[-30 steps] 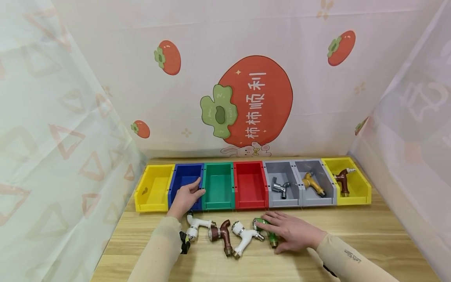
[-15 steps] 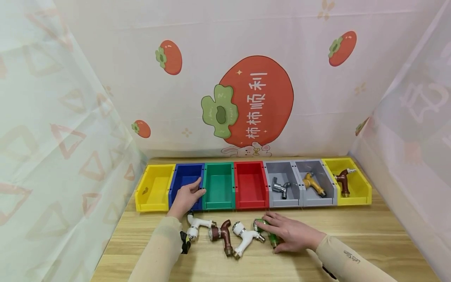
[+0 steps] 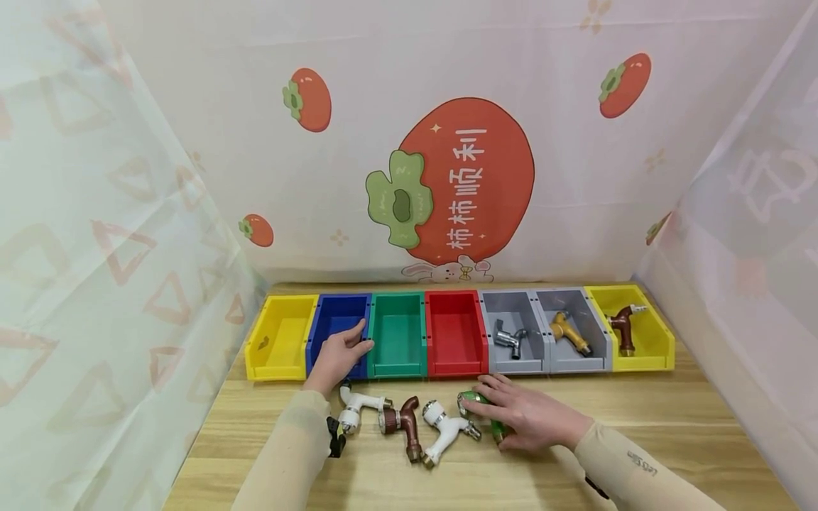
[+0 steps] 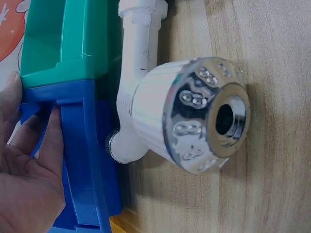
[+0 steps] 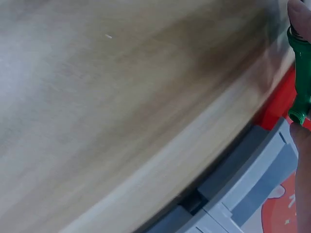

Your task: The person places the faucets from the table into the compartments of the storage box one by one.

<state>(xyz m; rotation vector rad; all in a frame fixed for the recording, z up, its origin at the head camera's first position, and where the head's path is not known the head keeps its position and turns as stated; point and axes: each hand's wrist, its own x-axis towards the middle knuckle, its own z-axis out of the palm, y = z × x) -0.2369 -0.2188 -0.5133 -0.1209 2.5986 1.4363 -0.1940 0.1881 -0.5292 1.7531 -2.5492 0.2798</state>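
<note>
My left hand (image 3: 337, 355) pinches the side wall of the blue bin (image 4: 87, 145), fingers inside it and thumb over the edge beside the green bin (image 3: 397, 333). Close below that hand lies a white tap (image 4: 146, 107) with a chrome-capped handle. My right hand (image 3: 533, 419) grips a green tap (image 5: 302, 73); in the right wrist view the thumb is at its threaded end and a finger at its spout end. The palm hides part of this tap in the head view. Between the hands lie a brown tap (image 3: 410, 429) and a second white tap (image 3: 445, 434).
The row of bins continues with a yellow bin (image 3: 281, 372) at the left end and a red bin (image 3: 455, 333). Two grey bins hold a chrome tap (image 3: 509, 339) and an orange-yellow tap (image 3: 569, 333). Another brown tap (image 3: 623, 330) is in the right yellow bin.
My right hand has edged slightly toward the bins, its fingers closing around the green tap and covering more of its lower end. The left hand has stayed on the blue bin.
</note>
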